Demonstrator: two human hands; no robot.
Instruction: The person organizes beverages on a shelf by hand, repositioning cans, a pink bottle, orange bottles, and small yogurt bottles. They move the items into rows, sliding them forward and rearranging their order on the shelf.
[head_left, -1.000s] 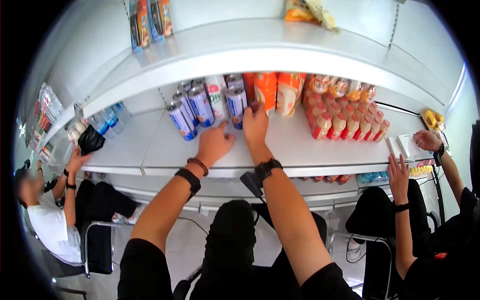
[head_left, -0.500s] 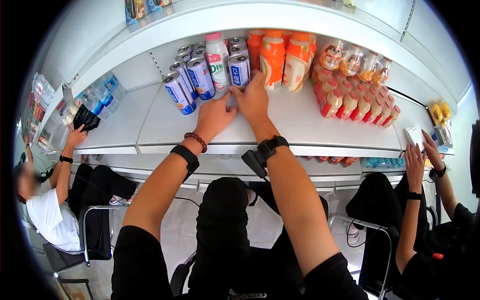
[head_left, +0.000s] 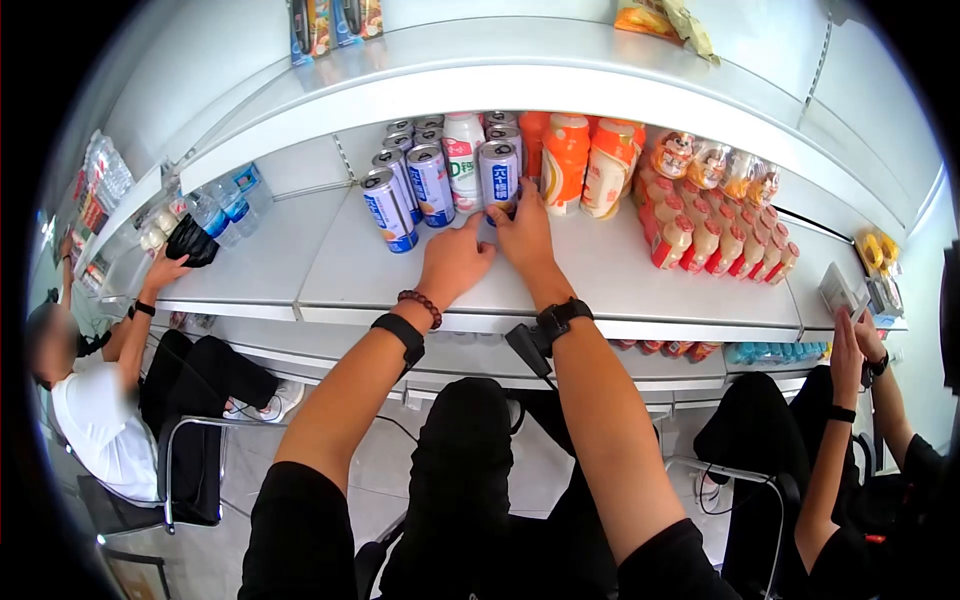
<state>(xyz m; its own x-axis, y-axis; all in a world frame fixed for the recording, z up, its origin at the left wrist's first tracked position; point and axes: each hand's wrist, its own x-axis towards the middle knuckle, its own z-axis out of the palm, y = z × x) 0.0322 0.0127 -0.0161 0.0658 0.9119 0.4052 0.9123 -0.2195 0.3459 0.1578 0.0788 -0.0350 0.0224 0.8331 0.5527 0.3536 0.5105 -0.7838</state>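
Observation:
A blue-and-white drink can (head_left: 499, 180) stands upright in the front row on the shelf, just right of a white bottle with a pink label (head_left: 463, 160). My right hand (head_left: 525, 235) grips this can low down, thumb at its front base and fingers along its right side. Close beside it, my left hand (head_left: 457, 265) has its index finger stretched to the can's base, near the right thumb. The other left fingers are curled in, and nothing shows in them. More matching cans (head_left: 389, 210) stand in rows to the left.
Large orange bottles (head_left: 567, 165) stand right of the can, then a wrapped pack of small red-labelled bottles (head_left: 705, 235). An upper shelf (head_left: 480, 88) overhangs the drinks. At left a person's hand (head_left: 165, 270) is at a black bag (head_left: 192, 242); at right another person's hands (head_left: 852, 345) hold a white box (head_left: 838, 290).
The view has tilted up slightly, so the shelf sits lower in it. Both my hands stay at the same can. At right, the person's white box is now more upright.

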